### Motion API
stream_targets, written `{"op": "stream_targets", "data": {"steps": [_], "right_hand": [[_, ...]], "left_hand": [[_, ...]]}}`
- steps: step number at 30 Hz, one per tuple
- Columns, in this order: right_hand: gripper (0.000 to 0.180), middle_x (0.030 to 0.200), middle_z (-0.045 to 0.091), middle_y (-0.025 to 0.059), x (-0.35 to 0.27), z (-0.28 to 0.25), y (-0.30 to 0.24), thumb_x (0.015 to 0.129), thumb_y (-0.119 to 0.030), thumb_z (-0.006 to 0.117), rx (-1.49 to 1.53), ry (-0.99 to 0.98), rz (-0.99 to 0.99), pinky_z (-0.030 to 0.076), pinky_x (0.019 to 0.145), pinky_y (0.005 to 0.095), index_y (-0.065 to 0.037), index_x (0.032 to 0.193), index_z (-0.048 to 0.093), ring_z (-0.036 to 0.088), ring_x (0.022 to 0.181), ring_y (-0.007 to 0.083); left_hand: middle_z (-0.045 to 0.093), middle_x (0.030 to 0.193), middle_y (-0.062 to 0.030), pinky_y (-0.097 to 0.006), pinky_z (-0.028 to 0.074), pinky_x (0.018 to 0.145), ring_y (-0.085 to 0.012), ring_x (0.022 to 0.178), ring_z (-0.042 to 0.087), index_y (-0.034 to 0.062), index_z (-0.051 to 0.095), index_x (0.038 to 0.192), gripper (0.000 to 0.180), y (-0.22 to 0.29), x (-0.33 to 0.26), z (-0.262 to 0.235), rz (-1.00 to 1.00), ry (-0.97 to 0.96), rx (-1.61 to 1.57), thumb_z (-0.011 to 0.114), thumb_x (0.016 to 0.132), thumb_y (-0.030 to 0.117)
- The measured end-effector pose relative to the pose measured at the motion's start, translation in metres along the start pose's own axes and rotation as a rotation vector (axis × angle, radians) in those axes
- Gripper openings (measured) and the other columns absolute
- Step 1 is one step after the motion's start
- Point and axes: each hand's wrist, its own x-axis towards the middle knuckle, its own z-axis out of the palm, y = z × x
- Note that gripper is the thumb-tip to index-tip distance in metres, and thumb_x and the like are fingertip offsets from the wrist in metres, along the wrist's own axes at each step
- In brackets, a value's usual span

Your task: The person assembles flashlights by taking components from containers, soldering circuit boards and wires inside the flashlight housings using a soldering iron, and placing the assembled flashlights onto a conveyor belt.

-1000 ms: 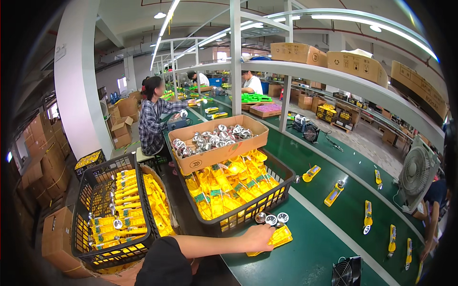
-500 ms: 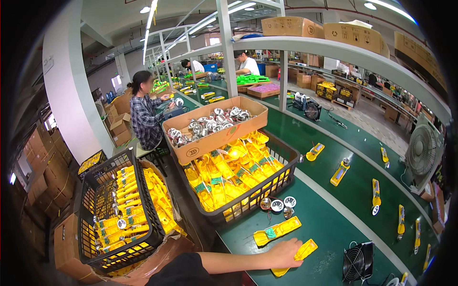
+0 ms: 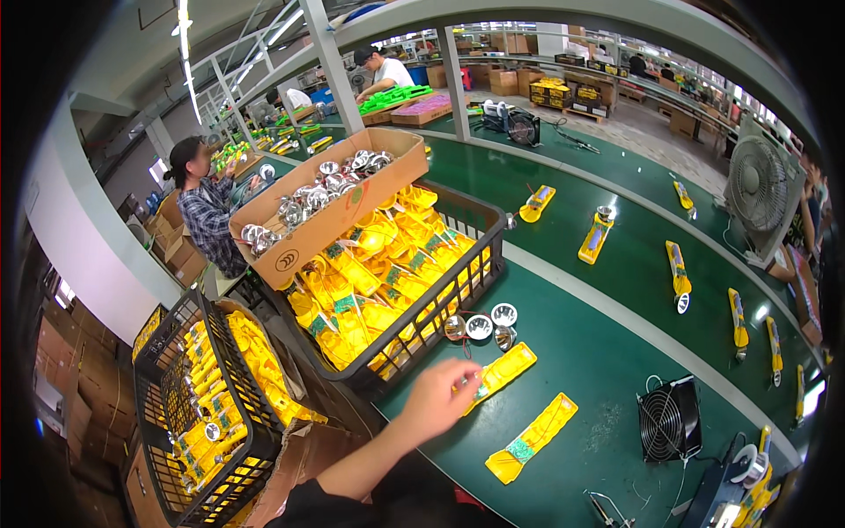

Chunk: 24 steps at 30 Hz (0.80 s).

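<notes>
My left hand (image 3: 438, 400) reaches in from the lower edge over the green table (image 3: 607, 352). Its fingertips pinch the near end of a long yellow plastic shell (image 3: 503, 372) that lies flat. A second yellow shell (image 3: 532, 437) lies apart, just right of the hand. Three silver reflector cups (image 3: 481, 326) sit beyond them, against a black crate (image 3: 440, 321) full of yellow shells. A cardboard box (image 3: 339, 216) of silver reflectors rests on the crate's far rim. My right hand is out of sight.
A black wire basket (image 3: 207, 396) of yellow parts stands at the left. A small black fan (image 3: 669, 422) sits on the table at the right. Yellow assemblies (image 3: 676, 268) lie along the green conveyor. A floor fan (image 3: 757, 189) stands far right, and other people work behind.
My left hand has let go of the nearer yellow shell, which now lies on the table, and has moved to the end of the farther one. The view has tilted down.
</notes>
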Motion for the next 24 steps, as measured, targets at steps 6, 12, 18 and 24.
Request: {"op": "stream_targets", "data": {"steps": [6, 12, 18, 24], "right_hand": [[0.014, 0.078, 0.045, 0.0070, -0.002, 0.000, 0.000, 0.079, -0.011, 0.047, -0.071, 0.052, -0.006, 0.035, 0.051, 0.0230, -0.004, 0.089, 0.041, 0.041, 0.060, 0.0129], [0.015, 0.079, 0.044, 0.0064, 0.000, 0.003, 0.000, 0.081, -0.015, 0.048, -0.102, 0.005, -0.042, 0.035, 0.051, 0.0233, -0.005, 0.089, 0.041, 0.041, 0.062, 0.0125], [0.018, 0.083, 0.045, 0.0079, -0.002, 0.007, -0.003, 0.081, -0.017, 0.046, -0.209, 0.010, -0.009, 0.037, 0.053, 0.0225, -0.003, 0.091, 0.040, 0.044, 0.067, 0.0135], [0.022, 0.081, 0.047, 0.0104, -0.001, 0.012, -0.001, 0.076, -0.017, 0.051, -0.152, 0.005, -0.063, 0.037, 0.051, 0.0221, -0.002, 0.090, 0.042, 0.045, 0.064, 0.0141]], "left_hand": [[0.058, 0.076, -0.0099, -0.028, 0.043, 0.060, -0.0169, 0.066, 0.055, -0.0002, 0.058, 0.087, 0.016, -0.017, 0.035, -0.014, 0.068, -0.058, 0.125, 0.052, 0.080, 0.013], [0.058, 0.081, -0.0068, -0.024, 0.045, 0.064, -0.0124, 0.073, 0.056, 0.0002, 0.056, 0.093, 0.015, -0.038, 0.007, -0.040, -0.159, 0.005, -0.039, 0.049, 0.083, 0.009], [0.054, 0.095, -0.0116, -0.029, 0.046, 0.071, -0.0219, 0.084, 0.056, 0.0014, 0.056, 0.094, 0.018, -0.053, -0.002, -0.029, -0.055, -0.182, -0.071, 0.051, 0.076, 0.003], [0.050, 0.111, -0.0118, -0.030, 0.042, 0.080, -0.0240, 0.098, 0.051, 0.0030, 0.054, 0.099, 0.032, -0.056, -0.001, -0.017, 0.095, -0.427, -0.186, 0.051, 0.067, -0.002]]}}
